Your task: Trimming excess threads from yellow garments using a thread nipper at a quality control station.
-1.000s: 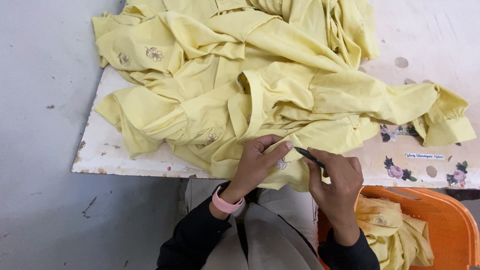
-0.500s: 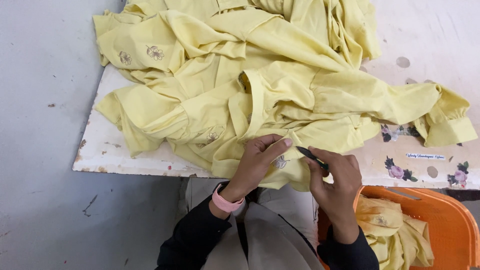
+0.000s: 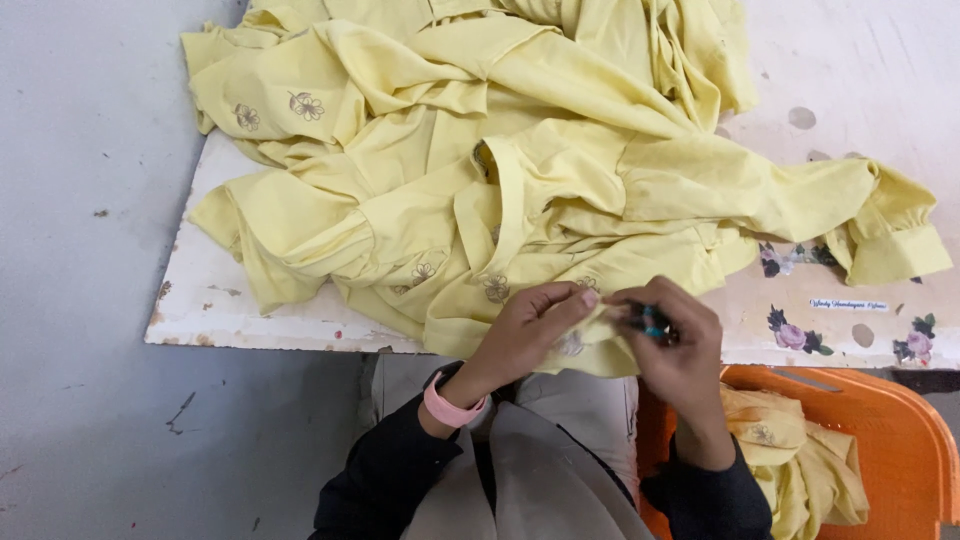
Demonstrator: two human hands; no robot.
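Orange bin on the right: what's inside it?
The orange bin holds crumpled yellow garments with a small flower print. Whatever lies beneath them, and the bin's bottom, is covered.

A heap of garments [image 3: 520, 160] lies on the table [image 3: 250, 320]; a crate [image 3: 890, 440] sits below its right edge.

A small garment workshop is showing here. Many identical yellow garments [image 3: 520, 170] with embroidered flowers are lying heaped across a worn white table [image 3: 250, 320], whose near edge is chipping and whose right end is bearing floral stickers. More of the same pieces are piling in an orange plastic bin [image 3: 890, 440] just beyond the table's near right corner, over a scuffed grey concrete floor [image 3: 90, 400].
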